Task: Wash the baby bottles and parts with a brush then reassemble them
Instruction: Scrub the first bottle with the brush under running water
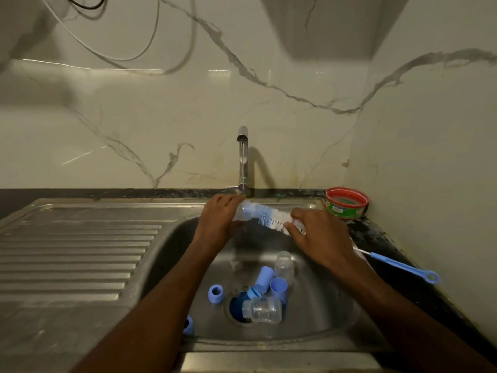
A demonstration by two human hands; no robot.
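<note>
Two forearms enter from bottom centre, reaching up over the steel sink (336, 327). Left hand (219, 220), mid-frame, fingers curled round a clear baby bottle (243, 211) held sideways over the basin under the tap (242, 160). Right hand (320, 235) grips the bottle brush (274, 220) at its bristled end; blue-and-white bristles, blue tip pushed into the bottle's mouth.

On the basin floor, lower centre: a second clear bottle (262, 309) lying on its side over the drain, a third clear bottle (284, 266) upright behind it, two blue caps (278, 288) tilted between them, a blue ring (216, 292) to the left, and another blue piece (188, 324) at the basin's front-left edge.

Thin blue nipple brush (398, 265) lies on the dark counter, right of frame. Red-rimmed green tub (347, 203) in the upper-right corner of the counter; label print too small to read. Ribbed drainboard (75, 251) fills the left.
</note>
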